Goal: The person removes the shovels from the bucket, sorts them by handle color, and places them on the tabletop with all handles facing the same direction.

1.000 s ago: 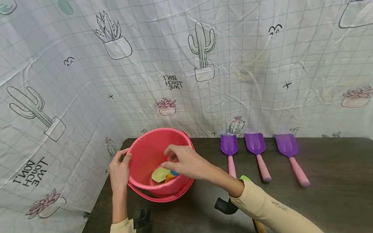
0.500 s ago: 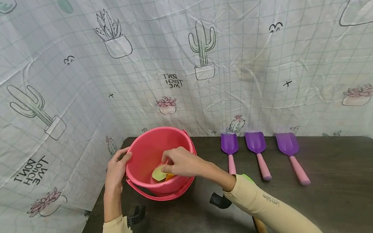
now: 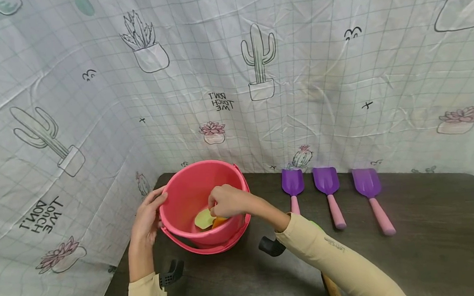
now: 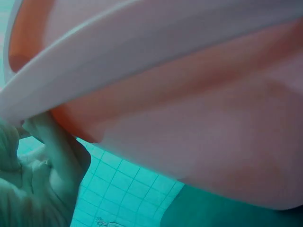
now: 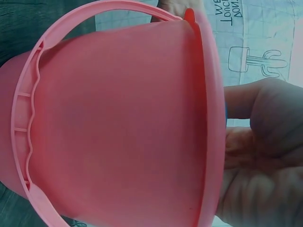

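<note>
A pink bucket point(image 3: 183, 188) stands tilted toward me at the left of the dark table. My left hand point(image 3: 145, 219) grips its left rim, thumb over the edge and fingers on the outer wall. Inside the bucket lie a pale yellow-green piece point(image 3: 203, 220) and an orange one point(image 3: 218, 222). Reaching in over the right rim, my right hand point(image 3: 230, 200) has its fingers curled at the orange piece's blue end. Only a sliver of that blue end point(image 5: 226, 112) shows past the rim in the right wrist view; the fingertips are hidden behind the bucket wall.
Three toy shovels with purple blades and pink handles lie in a row: left point(image 3: 292, 181), middle point(image 3: 326, 180) and right point(image 3: 367, 182). Under my right sleeve sticks out a wooden handle point(image 3: 333, 292). A cactus-print curtain point(image 3: 320, 89) hangs behind the table.
My right hand has moved deeper into the bucket and its fingers have curled over the blue end, which was in sight a second ago. The left hand stays at the rim.
</note>
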`<state>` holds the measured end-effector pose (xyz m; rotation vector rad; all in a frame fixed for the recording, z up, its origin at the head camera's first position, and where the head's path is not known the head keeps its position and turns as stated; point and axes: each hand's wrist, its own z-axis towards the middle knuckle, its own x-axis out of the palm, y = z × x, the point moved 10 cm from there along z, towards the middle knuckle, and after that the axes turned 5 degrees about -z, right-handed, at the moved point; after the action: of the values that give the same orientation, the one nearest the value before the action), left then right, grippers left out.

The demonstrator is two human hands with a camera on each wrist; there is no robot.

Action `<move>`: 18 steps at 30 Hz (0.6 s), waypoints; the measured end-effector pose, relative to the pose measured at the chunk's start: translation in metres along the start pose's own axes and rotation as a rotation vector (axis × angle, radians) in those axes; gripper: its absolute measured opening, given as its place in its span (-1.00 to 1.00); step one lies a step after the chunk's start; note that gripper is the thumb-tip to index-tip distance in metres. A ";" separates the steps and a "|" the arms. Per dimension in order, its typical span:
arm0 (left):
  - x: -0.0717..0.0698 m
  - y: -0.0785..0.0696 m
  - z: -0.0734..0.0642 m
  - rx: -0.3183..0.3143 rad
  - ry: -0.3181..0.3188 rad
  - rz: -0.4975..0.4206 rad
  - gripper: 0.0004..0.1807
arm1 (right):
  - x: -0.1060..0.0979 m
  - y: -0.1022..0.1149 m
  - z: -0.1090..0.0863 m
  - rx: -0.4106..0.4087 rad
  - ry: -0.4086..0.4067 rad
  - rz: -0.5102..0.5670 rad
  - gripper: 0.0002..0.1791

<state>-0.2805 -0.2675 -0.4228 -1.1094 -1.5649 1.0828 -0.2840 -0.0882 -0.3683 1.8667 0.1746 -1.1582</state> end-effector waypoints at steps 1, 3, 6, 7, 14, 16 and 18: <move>-0.001 0.000 0.000 0.003 -0.003 0.025 -0.52 | 0.000 -0.001 0.001 0.001 0.006 0.007 -0.89; -0.003 -0.001 0.001 0.005 -0.020 0.080 -0.51 | 0.001 -0.003 0.003 0.007 0.017 0.028 -0.89; -0.004 -0.003 0.001 0.005 -0.033 0.122 -0.52 | 0.002 -0.007 0.006 0.018 0.036 0.070 -0.91; -0.005 -0.004 0.001 0.003 -0.034 0.129 -0.53 | 0.002 -0.008 0.006 0.027 0.045 0.089 -0.90; -0.003 -0.005 0.002 -0.009 0.000 0.078 -0.53 | 0.005 -0.010 0.007 0.033 0.116 0.228 -0.87; -0.002 -0.005 0.002 -0.007 0.018 0.048 -0.52 | 0.006 -0.010 0.007 0.021 0.137 0.273 -0.84; 0.000 -0.005 0.002 -0.004 0.040 0.002 -0.52 | 0.007 -0.010 0.007 0.017 0.153 0.309 -0.80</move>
<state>-0.2836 -0.2687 -0.4182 -1.1289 -1.5350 1.0531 -0.2900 -0.0902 -0.3807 1.9175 -0.0394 -0.8092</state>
